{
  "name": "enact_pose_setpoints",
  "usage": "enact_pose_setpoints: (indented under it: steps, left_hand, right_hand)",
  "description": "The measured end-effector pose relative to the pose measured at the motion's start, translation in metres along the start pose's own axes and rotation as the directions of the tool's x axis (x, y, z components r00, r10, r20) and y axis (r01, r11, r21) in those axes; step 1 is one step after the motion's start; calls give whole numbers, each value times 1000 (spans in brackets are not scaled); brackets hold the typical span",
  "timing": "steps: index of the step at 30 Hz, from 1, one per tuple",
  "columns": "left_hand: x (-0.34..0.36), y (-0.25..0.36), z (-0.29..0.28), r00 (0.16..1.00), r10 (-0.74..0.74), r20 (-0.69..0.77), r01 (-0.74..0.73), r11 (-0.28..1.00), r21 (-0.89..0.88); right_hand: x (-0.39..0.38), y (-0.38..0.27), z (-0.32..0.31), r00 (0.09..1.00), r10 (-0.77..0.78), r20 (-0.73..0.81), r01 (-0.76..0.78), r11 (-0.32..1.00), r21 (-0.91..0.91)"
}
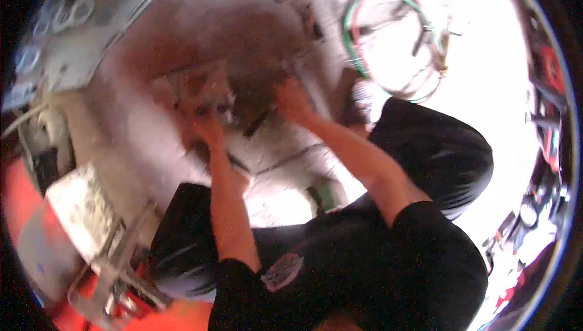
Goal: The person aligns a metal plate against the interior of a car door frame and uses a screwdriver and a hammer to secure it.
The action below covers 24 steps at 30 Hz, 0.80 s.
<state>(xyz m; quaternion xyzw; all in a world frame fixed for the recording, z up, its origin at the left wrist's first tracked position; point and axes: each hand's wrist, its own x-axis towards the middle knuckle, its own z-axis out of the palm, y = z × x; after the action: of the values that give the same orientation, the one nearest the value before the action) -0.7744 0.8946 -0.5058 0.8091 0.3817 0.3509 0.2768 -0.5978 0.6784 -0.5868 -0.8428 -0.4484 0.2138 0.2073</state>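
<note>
I crouch with both bare arms reaching down to the dusty reddish-brown ground. My left hand (207, 129) is at the near edge of a rough, reddish-grey metal-looking part (209, 91); its fingers are smeared, so its grip cannot be made out. To the right, my right hand (294, 103) reaches down beside a dark patch between the two hands. Blur hides its fingers too, and whether it holds anything. A short dark bar-like piece (258, 121) lies between my hands, its kind unclear.
Coiled red and green hoses (352, 24) lie at the upper right. A pale block (85, 209) and a metal frame (115, 276) stand at lower left, near red surfaces. Sheet metal with holes (67, 46) fills the upper left. Blurred clutter (537, 203) lines the right rim.
</note>
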Motion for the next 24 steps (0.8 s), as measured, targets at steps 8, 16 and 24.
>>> enact_pose_setpoints:
  steps: [8, 16, 24]
  left_hand:
    - [-37, -57, 38, 918, -276, 284, 259, 961, 98]
    - [-53, -67, 42, 901, -239, 362, 97, 925, 368]
    - [-61, -13, 41, 950, -202, 239, 67, 878, 474]
  right_hand:
    - [-28, -23, -35, 992, 8, -125, -12, 999, -33]
    - [-19, -3, -37, 967, -16, 253, 40, 995, -91]
    - [-4, 6, -37, 948, -126, 292, 186, 965, -187]
